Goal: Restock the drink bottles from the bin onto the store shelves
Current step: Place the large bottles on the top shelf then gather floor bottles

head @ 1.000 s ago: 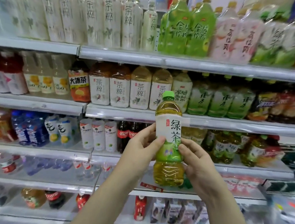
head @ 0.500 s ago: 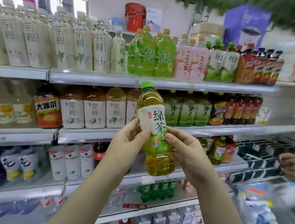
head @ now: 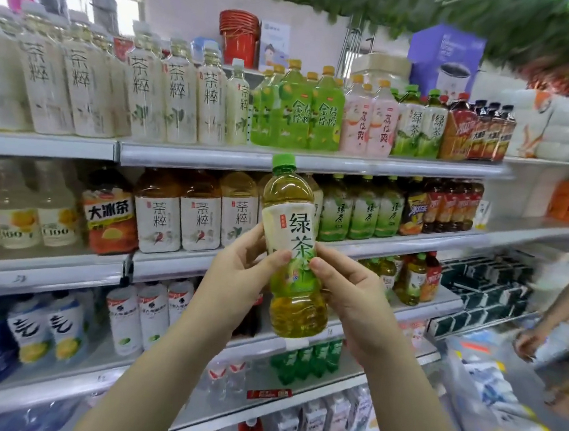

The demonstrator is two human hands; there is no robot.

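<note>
Vs 1 s ago the view has swung up & to the right, so the wall above the shelves [head: 212, 156] now shows; bottle [head: 288, 229] is between both hands as before, w/ cap now leaning a bit left. Little change vs 0.5 s ago.

Store aisle w/ grey metal shelves in four or more tiers, packed w/ drinks. Top tier has tall white tea bottles [head: 180, 96], then green, pink & dark ones to the right. 2nd tier has amber tea bottles [head: 201, 208] and a row of green-label bottles [head: 362, 212]. Above the top tier are a pale wall, a bright window [head: 129, 12] at left, a red bucket stack [head: 238, 36] and a purple box [head: 445, 57]. Green foliage [head: 398, 5] hangs overhead. Another person's hand [head: 530, 343] shows at far right, blurred.

Bottle is held in the air in front of the 2nd tier, touching no shelf. It is clear plastic w/ yellow-green liquid and a green cap. Its label fades from white to green, w/ big green characters & a small red stamp.

Left hand [head: 236, 280] grips the label's left side, thumb on front. Right hand [head: 348, 296] grips the right side lower down, thumb on front, fingers behind.
</note>
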